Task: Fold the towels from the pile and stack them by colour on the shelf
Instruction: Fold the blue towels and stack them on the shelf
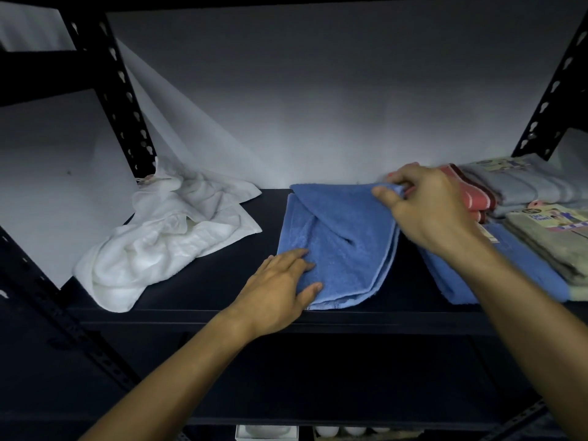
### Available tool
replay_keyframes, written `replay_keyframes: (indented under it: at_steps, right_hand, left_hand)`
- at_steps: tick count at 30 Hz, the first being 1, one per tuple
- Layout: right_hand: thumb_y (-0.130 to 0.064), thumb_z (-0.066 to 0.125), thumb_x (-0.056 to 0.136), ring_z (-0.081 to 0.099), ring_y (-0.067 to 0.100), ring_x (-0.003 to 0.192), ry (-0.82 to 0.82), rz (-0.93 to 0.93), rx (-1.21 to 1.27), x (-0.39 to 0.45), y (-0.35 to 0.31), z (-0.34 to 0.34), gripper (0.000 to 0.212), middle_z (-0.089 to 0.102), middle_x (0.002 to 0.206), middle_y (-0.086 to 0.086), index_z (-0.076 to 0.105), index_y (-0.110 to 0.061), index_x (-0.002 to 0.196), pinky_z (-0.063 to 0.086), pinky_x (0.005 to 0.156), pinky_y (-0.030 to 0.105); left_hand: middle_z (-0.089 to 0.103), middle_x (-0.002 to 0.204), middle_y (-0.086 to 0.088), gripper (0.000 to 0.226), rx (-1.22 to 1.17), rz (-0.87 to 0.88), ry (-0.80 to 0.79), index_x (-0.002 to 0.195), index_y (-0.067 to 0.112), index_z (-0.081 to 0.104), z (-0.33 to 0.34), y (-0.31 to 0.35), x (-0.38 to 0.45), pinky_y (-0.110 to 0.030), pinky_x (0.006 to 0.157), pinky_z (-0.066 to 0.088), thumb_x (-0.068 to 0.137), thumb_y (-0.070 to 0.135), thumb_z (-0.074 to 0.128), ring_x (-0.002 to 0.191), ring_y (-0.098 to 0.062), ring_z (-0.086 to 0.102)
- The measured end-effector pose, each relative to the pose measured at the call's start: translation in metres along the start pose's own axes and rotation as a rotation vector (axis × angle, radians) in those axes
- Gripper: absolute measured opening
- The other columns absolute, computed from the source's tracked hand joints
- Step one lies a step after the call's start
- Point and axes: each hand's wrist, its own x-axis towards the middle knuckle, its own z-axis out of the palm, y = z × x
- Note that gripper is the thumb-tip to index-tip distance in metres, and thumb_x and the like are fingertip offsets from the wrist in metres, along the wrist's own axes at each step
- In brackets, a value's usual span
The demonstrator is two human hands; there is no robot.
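Here, blue towel (340,246) half folded mid-shelf (203,281), left hand (280,291) flat on its near corner, fingers straight, right hand (426,205) pinching its far corner, white towels (165,240) crumpled left, folded towels (525,192) stacked right

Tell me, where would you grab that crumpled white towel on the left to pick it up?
Probably the flat corner of the white towel that juts out toward the blue towel. It lies spread and clear on the shelf, so come from the right; the rest is bunched.
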Motion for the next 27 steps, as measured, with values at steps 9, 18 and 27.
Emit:
replay_keyframes:
  at_steps: [9,18,27]
  right_hand:
    - [-0.034,0.055,0.096,0.056,0.015,0.104,-0.3,-0.185,-0.131,-0.066,-0.048,0.059,0.03,0.052,0.119,-0.007,0.061,-0.028,0.125,0.043,0.076,0.028]
    - [-0.006,0.066,0.088,0.063,0.017,0.081,-0.214,-0.291,0.046,-0.093,-0.036,0.092,0.021,0.063,0.097,-0.001,0.07,-0.012,0.107,0.051,0.067,0.027]
    - [0.004,0.073,0.077,0.059,0.015,0.073,-0.107,-0.612,0.005,-0.112,-0.023,0.12,0.014,0.061,0.08,0.003,0.073,-0.004,0.088,0.051,0.05,0.028]
  left_hand:
    - [0.064,0.105,0.013,0.043,0.024,0.088,0.336,0.103,0.019,0.071,0.0,-0.02,-0.041,-0.039,0.104,0.044,0.088,0.055,0.053,0.1,-0.009,0.059]
    - [0.061,0.129,0.01,0.043,-0.165,0.102,0.292,0.12,0.017,0.066,0.006,-0.037,-0.063,-0.022,0.099,0.046,0.089,0.046,0.057,0.119,-0.002,0.054]
    - [0.068,0.111,0.004,0.033,-0.133,0.128,0.392,0.105,0.009,0.074,0.014,-0.037,-0.067,-0.019,0.1,0.044,0.087,0.036,0.064,0.107,-0.012,0.061]
